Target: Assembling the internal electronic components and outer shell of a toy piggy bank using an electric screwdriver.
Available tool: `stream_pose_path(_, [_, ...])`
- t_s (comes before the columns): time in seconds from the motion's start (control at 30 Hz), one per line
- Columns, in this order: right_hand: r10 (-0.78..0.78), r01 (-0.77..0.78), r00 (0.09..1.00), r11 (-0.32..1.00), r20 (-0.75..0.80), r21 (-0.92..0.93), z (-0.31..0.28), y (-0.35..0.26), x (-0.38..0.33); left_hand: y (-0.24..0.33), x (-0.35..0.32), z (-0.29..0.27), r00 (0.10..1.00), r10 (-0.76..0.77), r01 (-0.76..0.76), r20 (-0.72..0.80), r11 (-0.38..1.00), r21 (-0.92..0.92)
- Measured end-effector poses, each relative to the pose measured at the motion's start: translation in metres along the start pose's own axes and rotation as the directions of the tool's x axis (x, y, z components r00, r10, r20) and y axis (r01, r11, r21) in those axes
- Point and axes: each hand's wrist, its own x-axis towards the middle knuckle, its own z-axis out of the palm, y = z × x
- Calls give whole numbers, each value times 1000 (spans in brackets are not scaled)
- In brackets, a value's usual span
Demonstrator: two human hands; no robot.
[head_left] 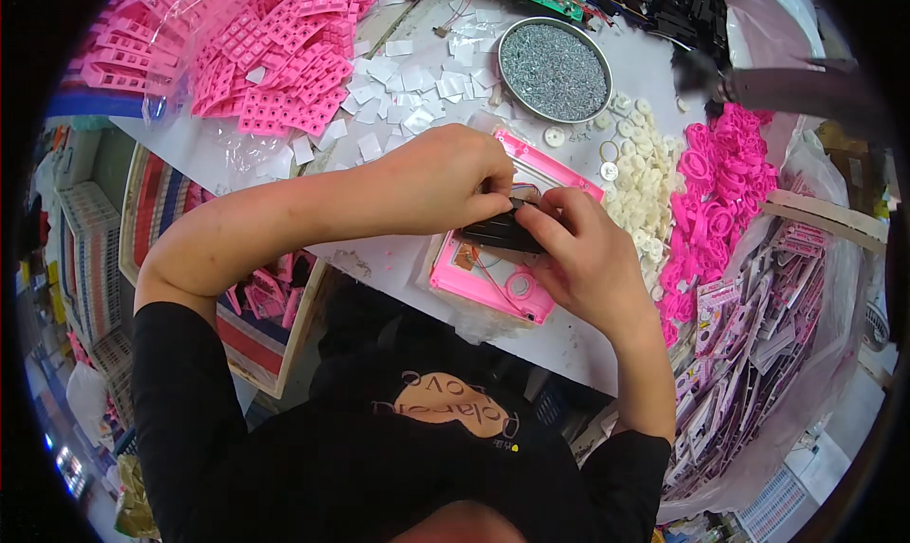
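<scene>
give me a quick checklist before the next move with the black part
1. Right hand on the black part: ok, fingers at its right end.
2. Left hand's grip: cannot tell, its fingers are partly hidden at the upper edge.
3. Pink frame underneath: ok, it lies below both hands.
4. Black part fully seated: cannot tell, hands cover too much.
5. Round tin of small metal pieces: ok, upright.
6. Area left of tin clear: not ok, white slips scattered.

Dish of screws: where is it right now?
In the head view, the dish of screws sits upper right of centre, between the white paper pieces and white plastic discs.
</scene>
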Motion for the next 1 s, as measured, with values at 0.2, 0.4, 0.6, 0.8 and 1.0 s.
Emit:
stream_pose_path(0.2, [38, -35, 999, 923, -1, -382, 1, -31, -8, -2, 15, 2, 997, -38, 39, 68, 999, -16])
stream_pose_path(0.4, [55, -29, 997, 904, 49, -428, -6, -38, -7, 5, 28, 3, 991, -28, 22, 128, 998, 53])
stream_pose_path(0.6, [36, -11, 997, 944, 68, -331, -13, -25, -11, 8, 39, 1, 980, -77, 74, 186, 997, 23])
stream_pose_path(0.8, [147, -121, 988, 936, 53, -332, -8, -34, -6, 12, 41, 1, 981, -37, 29, 189, 999, 46])
stream_pose_path(1.0, [120, -117, 991, 992, -54, 56, -9, -7, -16, 6, 40, -1, 977, -66, 71, 205, 997, -19])
